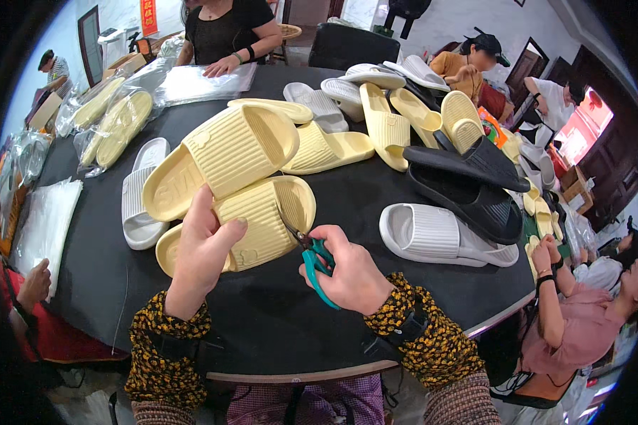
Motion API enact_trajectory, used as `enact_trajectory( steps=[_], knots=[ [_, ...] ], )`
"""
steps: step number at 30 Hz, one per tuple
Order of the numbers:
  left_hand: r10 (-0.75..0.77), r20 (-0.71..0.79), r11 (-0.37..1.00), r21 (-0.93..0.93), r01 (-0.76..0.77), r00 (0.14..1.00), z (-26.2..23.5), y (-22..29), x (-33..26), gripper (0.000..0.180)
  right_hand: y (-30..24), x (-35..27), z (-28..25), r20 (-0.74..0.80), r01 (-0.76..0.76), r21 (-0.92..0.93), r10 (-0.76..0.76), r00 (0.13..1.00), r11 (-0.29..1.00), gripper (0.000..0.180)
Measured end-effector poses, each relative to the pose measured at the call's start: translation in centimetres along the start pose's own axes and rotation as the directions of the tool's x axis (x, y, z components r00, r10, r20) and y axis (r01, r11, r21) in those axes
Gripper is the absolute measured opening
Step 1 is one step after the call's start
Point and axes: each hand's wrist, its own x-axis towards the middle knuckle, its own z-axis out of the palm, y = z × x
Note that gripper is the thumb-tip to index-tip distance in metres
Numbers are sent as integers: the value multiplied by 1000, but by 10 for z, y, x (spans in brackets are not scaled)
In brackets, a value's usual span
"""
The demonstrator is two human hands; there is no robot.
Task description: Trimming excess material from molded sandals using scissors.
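from my seat at the feed, my left hand (204,244) has its fingers wrapped over the edge of a pair of pale yellow slippers (227,188), thumb lying across the ribbed strap of the lower one, so it has a firm hold on them. the pair sits stacked on the black table (276,319), just in front of me and left of centre; their long axis runs on a diagonal, from lower left up to upper right, with the open toe ends toward the upper right and the heels toward my left. my right hand (347,273) is curled closed around teal-handled scissors (310,258), whose slim blades point up and left, the tips touching or just at the lower slipper's rim; i cannot tell how far the blades are parted. to the right lie a white slipper (439,237) and a stacked black pair (471,188), well apart from my hands. farther back is a heap of yellow and white slippers (390,106), and bagged slippers (117,127) rest at the left edge.
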Motion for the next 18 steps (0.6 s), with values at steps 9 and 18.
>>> enact_trajectory(
  steps=[9, 18],
  knots=[
    [-26, 32, 999, 29, 25, 999, 3, 0, -2, 53, 2, -1, 0, -40, 47, 41, -45, 998, 998, 42],
    [-52, 63, 998, 37, 49, 997, 5, -3, -5, 48, 6, 3, -7, -180, 63, -27, -67, 981, 998, 40]
  ],
)
